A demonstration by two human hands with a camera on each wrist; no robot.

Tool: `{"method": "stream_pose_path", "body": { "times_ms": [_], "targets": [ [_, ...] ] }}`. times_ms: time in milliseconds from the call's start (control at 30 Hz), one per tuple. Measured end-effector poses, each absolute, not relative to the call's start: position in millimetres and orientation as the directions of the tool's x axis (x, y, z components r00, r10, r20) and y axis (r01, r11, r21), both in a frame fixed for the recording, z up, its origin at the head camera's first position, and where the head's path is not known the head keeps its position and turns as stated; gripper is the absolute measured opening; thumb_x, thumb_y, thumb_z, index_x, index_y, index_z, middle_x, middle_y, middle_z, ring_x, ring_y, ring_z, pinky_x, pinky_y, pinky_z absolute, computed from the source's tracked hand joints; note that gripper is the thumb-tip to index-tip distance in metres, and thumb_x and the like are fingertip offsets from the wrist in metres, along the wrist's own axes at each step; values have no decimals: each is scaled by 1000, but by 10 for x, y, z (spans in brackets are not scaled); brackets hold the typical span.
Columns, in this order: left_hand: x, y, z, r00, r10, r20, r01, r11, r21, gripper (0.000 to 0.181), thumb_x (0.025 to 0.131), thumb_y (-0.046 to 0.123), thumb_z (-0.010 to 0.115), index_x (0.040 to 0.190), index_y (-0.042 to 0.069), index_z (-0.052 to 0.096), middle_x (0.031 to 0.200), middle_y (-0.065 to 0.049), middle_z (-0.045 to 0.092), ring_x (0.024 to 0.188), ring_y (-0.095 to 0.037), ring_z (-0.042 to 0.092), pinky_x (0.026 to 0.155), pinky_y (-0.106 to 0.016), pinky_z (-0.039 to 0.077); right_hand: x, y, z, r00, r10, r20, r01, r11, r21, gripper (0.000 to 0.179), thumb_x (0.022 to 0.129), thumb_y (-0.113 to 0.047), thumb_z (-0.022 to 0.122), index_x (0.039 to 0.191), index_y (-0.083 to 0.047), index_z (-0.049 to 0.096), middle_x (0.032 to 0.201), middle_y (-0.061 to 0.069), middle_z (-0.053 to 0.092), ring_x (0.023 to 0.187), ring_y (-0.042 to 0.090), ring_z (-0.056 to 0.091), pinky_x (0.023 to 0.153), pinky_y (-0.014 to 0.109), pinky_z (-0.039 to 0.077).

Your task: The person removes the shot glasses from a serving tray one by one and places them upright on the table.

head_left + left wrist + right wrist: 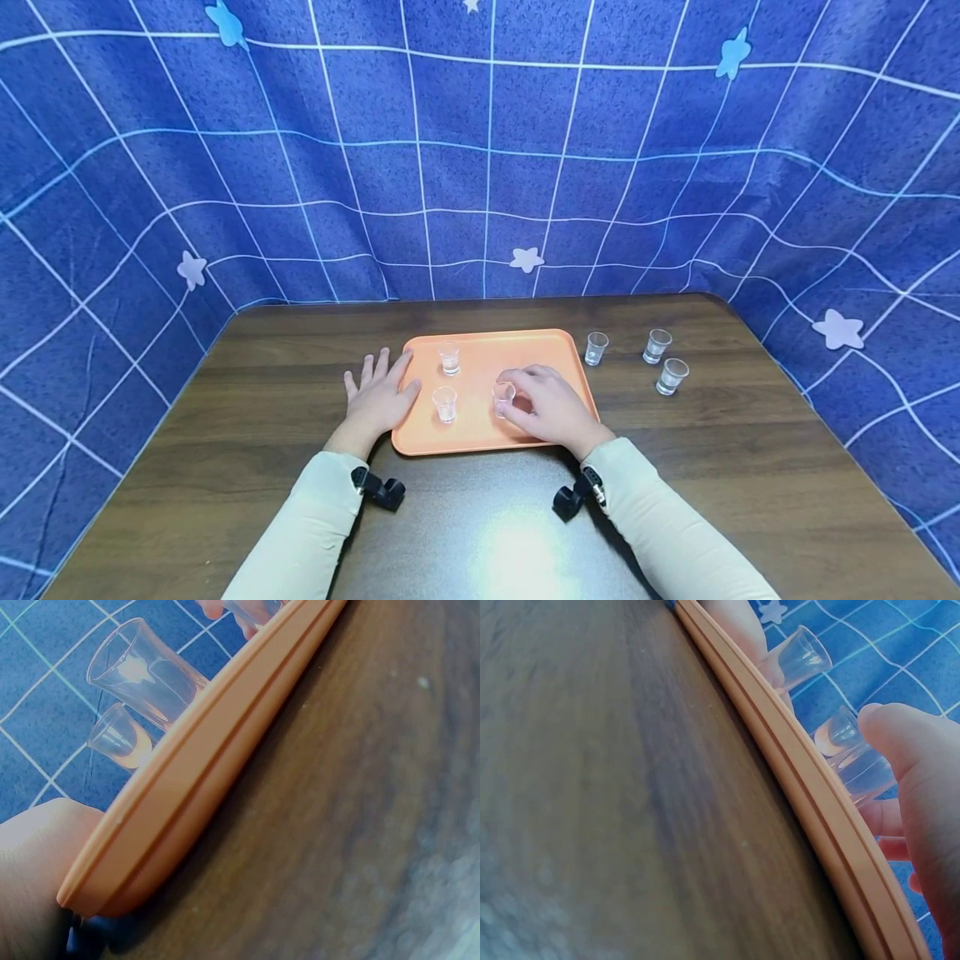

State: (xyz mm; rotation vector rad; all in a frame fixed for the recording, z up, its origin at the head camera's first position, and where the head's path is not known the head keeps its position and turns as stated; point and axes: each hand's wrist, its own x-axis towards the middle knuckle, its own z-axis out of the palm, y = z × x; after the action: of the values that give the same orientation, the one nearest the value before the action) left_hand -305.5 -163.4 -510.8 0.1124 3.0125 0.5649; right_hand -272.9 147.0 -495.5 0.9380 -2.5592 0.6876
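An orange tray (480,354) lies on the table with small clear shot glasses on it. My right hand (551,406) pinches one shot glass (502,398) between thumb and fingers, low over the tray's right half. In the right wrist view the thumb (900,731) is beside that glass (866,776). Two more shot glasses stand upright on the tray's left half, a far one (449,358) and a near one (445,405). My left hand (378,400), fingers spread, rests at the tray's left edge; its fingers are hidden in the left wrist view.
Three more shot glasses stand on the wooden table (300,350) to the right of the tray: one close to its corner (596,348), one farther right (656,346) and one nearer me (672,377). A blue gridded curtain (450,167) hangs behind and around the table.
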Motion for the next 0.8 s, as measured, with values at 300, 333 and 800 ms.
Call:
{"method": "stream_pose_path", "body": {
  "times_ms": [300, 333, 800],
  "targets": [
    [-3060, -1637, -5115, -994, 87, -62, 59, 931, 359, 66, 104, 51, 35, 163, 26, 19, 169, -20, 4, 153, -45, -7, 112, -71, -14, -2718, 1482, -4950, -744, -491, 452, -654, 674, -343, 36, 93, -44, 69, 120, -19, 68, 108, 1, 71, 112, 27, 64, 101, 46, 46],
    [-3058, -1636, -5114, -994, 86, -62, 58, 931, 359, 66, 104, 51, 35, 163, 27, 19, 169, -20, 4, 153, -45, -7, 113, -71, -14, -2719, 1485, -4952, -743, -489, 457, -654, 674, -344, 37, 93, -43, 69, 120, -18, 68, 107, 1, 71, 112, 27, 64, 101, 46, 46],
    [-3044, -1620, -5100, -995, 80, -56, 54, 929, 367, 66, 104, 51, 36, 163, 26, 21, 169, -20, 5, 153, -44, -7, 112, -71, -15, -2748, 1543, -4969, -756, -455, 471, -636, 682, -361, 39, 90, -44, 72, 119, -18, 69, 107, 1, 71, 112, 28, 64, 101, 45, 46]
  ]
}}
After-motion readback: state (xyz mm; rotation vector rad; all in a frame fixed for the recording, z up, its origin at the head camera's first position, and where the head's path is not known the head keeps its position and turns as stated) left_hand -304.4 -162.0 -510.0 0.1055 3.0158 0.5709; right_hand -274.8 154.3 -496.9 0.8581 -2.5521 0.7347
